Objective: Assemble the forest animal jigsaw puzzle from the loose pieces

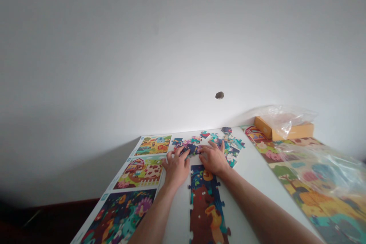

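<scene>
My left hand (176,168) rests on the left part of a pile of loose jigsaw puzzle pieces (191,148), fingers spread and fingertips touching dark blue pieces. Beside it, my right hand (214,158) lies over the right part of the pile, its fingers apart on teal and blue pieces (233,143). Below both hands, a joined strip of puzzle (201,206) shows a brown bear with a honey jar; its side edges have open tabs and notches. The pieces directly under my fingers are partly hidden.
A printed picture sheet (137,179) with three scenes lies along the left table edge. On the right are an assembled farm and animal puzzle (294,179), an orange box (297,131) and clear plastic bags (337,171). A white wall with a hole (219,95) stands behind.
</scene>
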{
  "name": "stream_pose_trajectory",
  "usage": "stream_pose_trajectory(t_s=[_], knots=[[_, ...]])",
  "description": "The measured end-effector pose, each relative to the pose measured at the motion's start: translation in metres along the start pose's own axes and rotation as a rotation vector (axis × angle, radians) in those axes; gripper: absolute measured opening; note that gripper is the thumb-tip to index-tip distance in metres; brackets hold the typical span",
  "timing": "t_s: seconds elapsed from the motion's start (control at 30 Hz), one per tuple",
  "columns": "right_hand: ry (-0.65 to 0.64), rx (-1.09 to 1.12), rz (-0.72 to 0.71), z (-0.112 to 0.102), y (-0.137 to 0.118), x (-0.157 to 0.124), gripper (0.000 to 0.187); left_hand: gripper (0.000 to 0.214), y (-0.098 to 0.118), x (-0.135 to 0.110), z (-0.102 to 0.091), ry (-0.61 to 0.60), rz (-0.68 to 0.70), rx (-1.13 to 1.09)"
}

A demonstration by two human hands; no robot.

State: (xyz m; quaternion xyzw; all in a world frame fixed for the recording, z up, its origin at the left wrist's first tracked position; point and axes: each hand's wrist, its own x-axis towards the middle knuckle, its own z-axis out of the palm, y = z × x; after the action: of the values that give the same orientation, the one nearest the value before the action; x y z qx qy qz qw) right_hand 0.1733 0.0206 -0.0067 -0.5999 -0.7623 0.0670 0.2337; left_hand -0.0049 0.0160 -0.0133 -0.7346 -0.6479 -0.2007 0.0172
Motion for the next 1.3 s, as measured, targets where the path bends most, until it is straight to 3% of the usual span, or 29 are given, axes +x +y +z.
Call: stream_pose_trajectory(t_s=[0.07, 0.2, 0.3, 0.67, 1.3], knots=[[0.051, -0.041, 0.05, 0.0, -0.001, 0.0, 0.029, 0.039, 0.0, 0.0, 0.001, 0.001, -0.002, -0.001], [0.217, -0.175, 0.299, 0.001, 0.003, 0.0, 0.039, 0.039, 0.0, 0.0, 0.001, -0.002, -0.006, -0.003], [0.248, -0.205, 0.377, 0.003, 0.008, 0.0, 0.041, 0.039, 0.0, 0.0, 0.001, -0.005, -0.007, -0.005], [0.243, -0.183, 0.379, -0.006, 0.014, 0.001, 0.039, 0.04, -0.001, -0.001, 0.001, -0.002, -0.009, -0.003], [0.209, -0.118, 0.264, -0.005, 0.027, 0.009, 0.028, 0.039, -0.001, -0.001, 0.0, -0.001, -0.009, -0.009]])
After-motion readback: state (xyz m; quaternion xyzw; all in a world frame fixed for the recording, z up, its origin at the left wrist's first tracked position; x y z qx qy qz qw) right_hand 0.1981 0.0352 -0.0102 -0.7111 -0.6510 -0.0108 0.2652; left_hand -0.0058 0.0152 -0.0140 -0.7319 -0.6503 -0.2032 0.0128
